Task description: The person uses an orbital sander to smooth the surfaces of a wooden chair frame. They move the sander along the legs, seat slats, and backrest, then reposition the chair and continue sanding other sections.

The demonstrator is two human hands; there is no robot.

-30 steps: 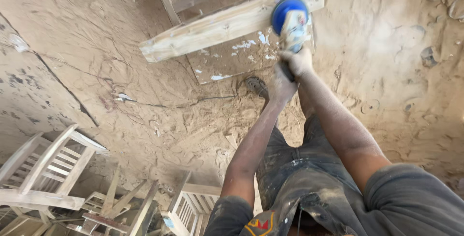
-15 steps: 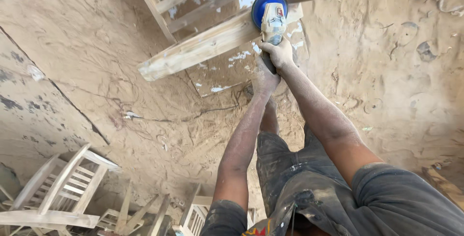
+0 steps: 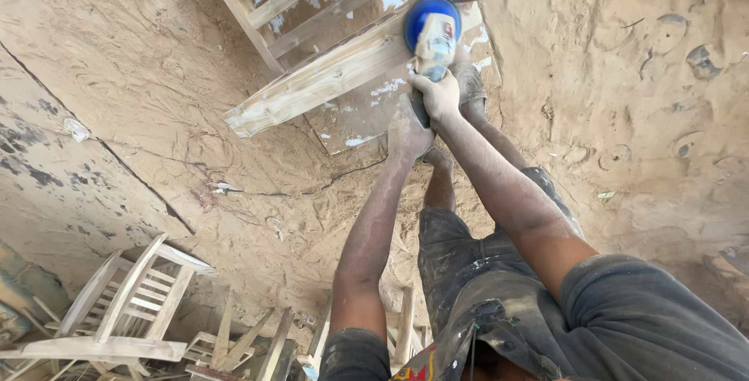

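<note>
- Dark grey short sleeves on both arms, dusted pale.
- Dark trousers caked in sawdust, with a small red-and-yellow patch at the near edge.
- Forearms and both hands bare, coated in fine dust.

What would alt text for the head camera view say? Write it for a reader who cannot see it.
Seen from above, a person's left hand and right hand grip a blue-guarded power grinder against a pale wooden frame rail lying on a sawdust-covered floor. Unfinished wooden chairs are stacked at lower left.
</note>
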